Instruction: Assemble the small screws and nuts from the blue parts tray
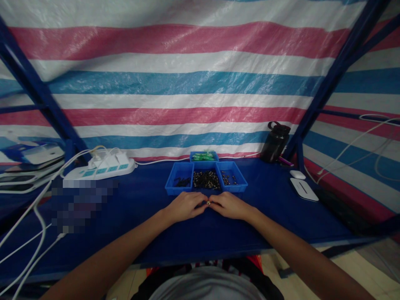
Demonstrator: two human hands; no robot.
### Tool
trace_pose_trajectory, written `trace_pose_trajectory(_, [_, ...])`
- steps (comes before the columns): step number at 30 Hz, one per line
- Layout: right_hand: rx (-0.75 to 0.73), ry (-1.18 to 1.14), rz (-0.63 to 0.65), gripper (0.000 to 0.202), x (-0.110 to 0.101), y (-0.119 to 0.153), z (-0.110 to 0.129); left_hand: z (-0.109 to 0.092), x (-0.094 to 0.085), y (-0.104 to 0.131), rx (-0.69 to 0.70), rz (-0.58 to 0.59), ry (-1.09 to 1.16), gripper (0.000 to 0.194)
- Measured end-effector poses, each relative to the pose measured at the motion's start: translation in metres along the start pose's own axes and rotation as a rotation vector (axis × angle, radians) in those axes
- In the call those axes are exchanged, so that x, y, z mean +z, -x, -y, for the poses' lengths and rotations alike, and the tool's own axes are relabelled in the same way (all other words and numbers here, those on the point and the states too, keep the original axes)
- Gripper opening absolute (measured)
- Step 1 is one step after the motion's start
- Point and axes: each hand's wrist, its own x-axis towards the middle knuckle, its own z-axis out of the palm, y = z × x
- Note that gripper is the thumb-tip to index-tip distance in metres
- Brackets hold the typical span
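My left hand (pixel 187 206) and my right hand (pixel 229 205) meet fingertip to fingertip just in front of the blue bins. Pinched between them is a small brass-coloured metal piece (pixel 208 203), too small to name exactly. Beyond my hands, the left blue bin (pixel 170 183) holds thin black parts (pixel 182 182). A heap of dark and brass-coloured small parts (pixel 206 180) fills the middle bin. In the right bin (pixel 240 183) lie several loose small metal pieces (pixel 229 178). Behind these, a smaller bin (pixel 191 158) contains green items (pixel 203 156).
A white power strip (pixel 106 171) with plugs and cables lies at the left, near stacked devices (pixel 28 175). On the right stand a dark bottle (pixel 275 141), a white case (pixel 297 174) and a flat white device (pixel 304 189). Blue frame posts (pixel 325 96) border the table.
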Motion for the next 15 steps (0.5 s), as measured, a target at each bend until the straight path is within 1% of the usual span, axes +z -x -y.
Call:
trace_pose_trajectory(8, [0.007, 0.037, 0.008, 0.019, -0.0017, -0.0005, 0.0013, -0.0013, -0.0018, -0.0009, -0.009, 0.017, -0.008, 0.018])
trace_pose_trajectory(15, [0.007, 0.089, 0.019, 0.023, -0.0035, 0.0004, 0.0002, 0.0001, 0.0001, -0.0022, -0.063, 0.066, -0.060, 0.009])
